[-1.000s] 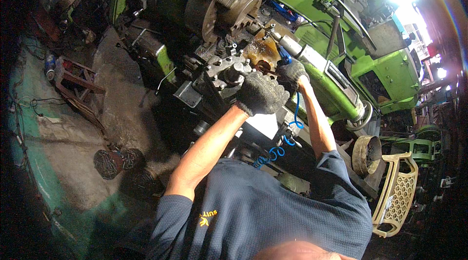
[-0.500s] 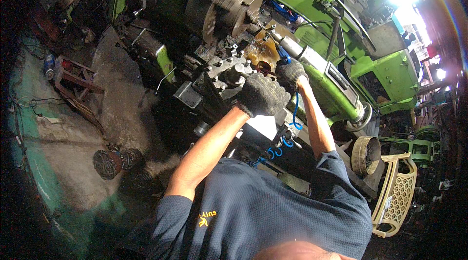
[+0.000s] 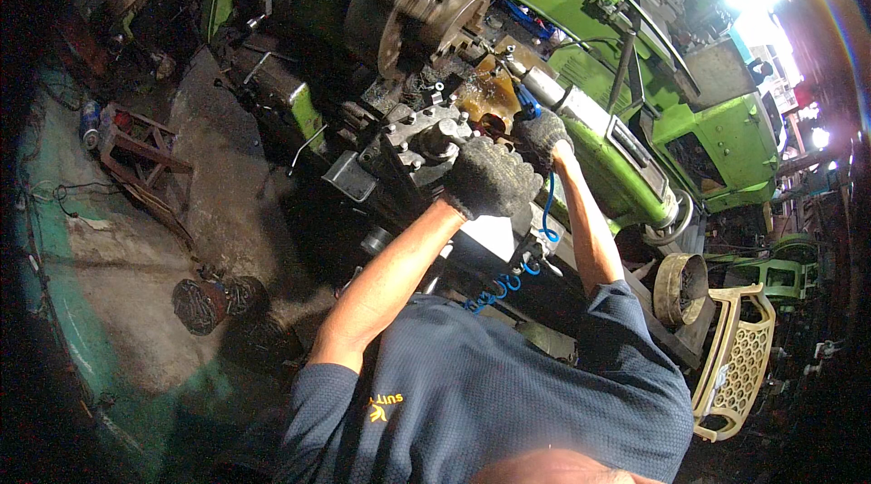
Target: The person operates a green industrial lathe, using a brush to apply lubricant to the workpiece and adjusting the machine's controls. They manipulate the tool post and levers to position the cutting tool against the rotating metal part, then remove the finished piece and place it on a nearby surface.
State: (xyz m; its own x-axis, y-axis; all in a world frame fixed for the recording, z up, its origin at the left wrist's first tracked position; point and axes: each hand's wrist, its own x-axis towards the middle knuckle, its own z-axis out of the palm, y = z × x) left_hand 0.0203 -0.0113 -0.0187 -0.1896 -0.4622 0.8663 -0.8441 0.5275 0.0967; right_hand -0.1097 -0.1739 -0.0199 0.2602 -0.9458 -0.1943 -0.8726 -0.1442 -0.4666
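My left hand [image 3: 490, 177], in a dark grey knit glove, is closed just right of the lathe's tool post [image 3: 437, 141]. What lies in its fingers, if anything, is hidden. My right hand [image 3: 543, 137], gloved alike, is shut on a blue air gun [image 3: 528, 101], whose front points away from me toward the lathe bed. From below that hand a blue hose [image 3: 550, 223] runs down into coils. A small reddish-brown piece [image 3: 493, 124] shows between the hands; its kind is unclear. Beyond the tool post is the large round chuck [image 3: 392, 17], with a stepped face.
The tailstock [image 3: 594, 126] of the green lathe lies right of my hands. A crank handle [image 3: 308, 150] juts out at the left. Farther right are a round metal ring [image 3: 676, 289] and a beige plastic chair [image 3: 739, 366]. A metal stand [image 3: 150, 153] is on the floor at left.
The chuck has turned, and its face looks less blurred than before. Both hands keep nearly the same place. The coiled hose has shifted slightly.
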